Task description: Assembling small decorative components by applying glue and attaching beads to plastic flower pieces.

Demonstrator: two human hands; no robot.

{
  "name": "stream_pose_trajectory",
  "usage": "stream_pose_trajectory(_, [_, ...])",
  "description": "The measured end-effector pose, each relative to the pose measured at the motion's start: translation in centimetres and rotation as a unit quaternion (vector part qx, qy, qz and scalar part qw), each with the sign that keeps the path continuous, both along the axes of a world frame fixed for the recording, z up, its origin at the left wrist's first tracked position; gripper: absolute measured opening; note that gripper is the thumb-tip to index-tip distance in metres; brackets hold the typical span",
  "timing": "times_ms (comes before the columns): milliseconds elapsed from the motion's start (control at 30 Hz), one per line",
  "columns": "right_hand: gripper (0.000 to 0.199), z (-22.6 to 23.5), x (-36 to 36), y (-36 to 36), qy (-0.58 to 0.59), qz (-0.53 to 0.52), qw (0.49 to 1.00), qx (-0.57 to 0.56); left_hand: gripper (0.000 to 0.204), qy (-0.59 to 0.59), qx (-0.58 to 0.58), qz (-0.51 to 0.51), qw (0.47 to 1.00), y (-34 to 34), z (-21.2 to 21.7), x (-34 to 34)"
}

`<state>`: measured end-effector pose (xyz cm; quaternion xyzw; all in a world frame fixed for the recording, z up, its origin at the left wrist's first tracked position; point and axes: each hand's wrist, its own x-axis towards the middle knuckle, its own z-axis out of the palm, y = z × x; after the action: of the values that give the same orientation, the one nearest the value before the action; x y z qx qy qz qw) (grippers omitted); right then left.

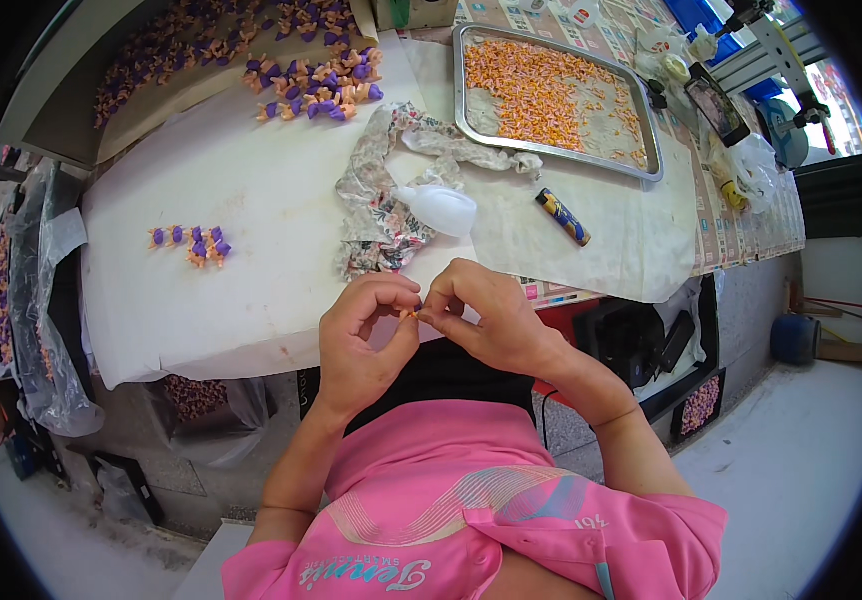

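Observation:
My left hand (366, 335) and my right hand (491, 312) meet at the table's front edge, thumbs and fingertips pinched together. Between them is a tiny purple and orange plastic piece (413, 312), mostly covered by the fingers. It resembles the small purple and peach figure parts (199, 243) grouped on the white sheet to the left. Beyond my hands, a white squeeze bottle (441, 208) lies on a crumpled floral cloth (376, 200). A dark blue cylinder with a yellow pattern (563, 217) rests to the right of the bottle.
At the back right sits a metal tray (563, 153) of small orange and pink pieces. More purple and peach parts (321, 85) heap up at the back left, partly within a large open container (51, 100). A phone (717, 104) stands on a holder at the far right.

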<state>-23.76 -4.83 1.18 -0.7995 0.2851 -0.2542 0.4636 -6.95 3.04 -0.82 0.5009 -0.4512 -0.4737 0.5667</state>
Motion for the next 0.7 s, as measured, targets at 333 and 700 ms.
stream_pose_trajectory(333, [0.024, 0.4, 0.1, -0.2, 0.013, -0.027, 0.998, 0.051, 0.021, 0.0, -0.014, 0.023, 1.0, 0.4, -0.1, 0.0])
stream_pose_trajectory(700, [0.023, -0.2, 0.4, -0.6, -0.046, -0.012, 0.979, 0.2, 0.025, 0.123, -0.005, -0.011, 0.992, 0.3, 0.1, 0.8])
